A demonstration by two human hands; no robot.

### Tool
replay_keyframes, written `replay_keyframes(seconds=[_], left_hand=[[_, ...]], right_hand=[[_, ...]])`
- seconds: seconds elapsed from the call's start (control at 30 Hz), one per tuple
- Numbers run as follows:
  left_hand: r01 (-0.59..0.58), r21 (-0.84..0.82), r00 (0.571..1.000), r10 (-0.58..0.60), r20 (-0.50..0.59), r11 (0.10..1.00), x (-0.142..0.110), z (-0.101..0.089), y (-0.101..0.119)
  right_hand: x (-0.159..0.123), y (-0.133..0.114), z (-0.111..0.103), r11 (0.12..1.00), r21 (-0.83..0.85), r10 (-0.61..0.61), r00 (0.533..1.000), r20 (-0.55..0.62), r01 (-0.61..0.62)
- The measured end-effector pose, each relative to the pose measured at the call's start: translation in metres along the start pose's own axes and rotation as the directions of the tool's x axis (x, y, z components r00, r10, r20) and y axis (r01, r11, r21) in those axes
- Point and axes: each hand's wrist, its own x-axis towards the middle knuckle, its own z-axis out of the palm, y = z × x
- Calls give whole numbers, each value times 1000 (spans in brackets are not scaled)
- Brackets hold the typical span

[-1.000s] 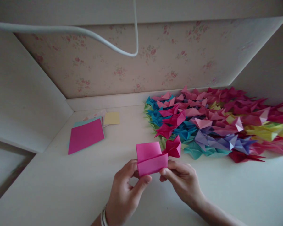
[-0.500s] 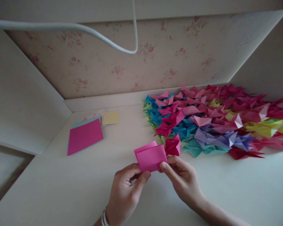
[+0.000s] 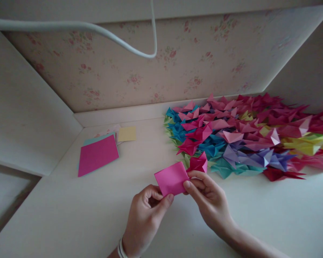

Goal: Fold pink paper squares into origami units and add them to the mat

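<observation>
A folded sheet of pink origami paper point(image 3: 171, 178) is held above the white desk, its layers lying together as a small rectangle. My left hand point(image 3: 148, 215) pinches its lower left edge, thumb in front and fingers behind. At the right edge, my right hand point(image 3: 208, 197) grips the paper between thumb and forefinger. Just behind the paper, partly covered by it and my right fingers, sits a dark pink folded paper piece point(image 3: 198, 163) at the near corner of a large heap of folded paper pieces point(image 3: 231, 138).
On the left of the desk point(image 3: 56, 215) lies a stack of magenta paper sheets point(image 3: 98, 156) with light blue beneath. Beside it is a small yellow paper square point(image 3: 127, 134). A white cable point(image 3: 110, 36) hangs across the top, before the flowered back wall point(image 3: 150, 79).
The front flap of the pink paper has been folded up until it lies over the back layer, edges nearly matching. Both hands have kept their grip, shifting only slightly.
</observation>
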Motion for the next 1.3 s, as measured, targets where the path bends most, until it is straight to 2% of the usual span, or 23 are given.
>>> replay_keyframes(seconds=[0.2,0.4,0.7,0.9,1.13,1.3], left_hand=[[58,-73,998,-56,24,996,1,2,4],[35,-187,994,-54,-100,982,0,2,3],[-13,-112,995,2,-104,994,0,1,1],[7,-140,998,-15,-56,990,1,2,4],[143,-136,988,-135,68,980,1,3,1],[114,-88,993,-110,42,990,1,1,-1]], right_hand=[[-1,2,-2,1000,12,5,1000,16,-6],[0,0,1,999,45,-1,999,40,-1],[-1,3,1,999,38,19,999,41,-21],[-1,4,1,1000,11,24,999,49,-24],[-1,6,2,1000,-4,9,996,87,-9],[-3,8,2,999,19,-39,993,116,38]])
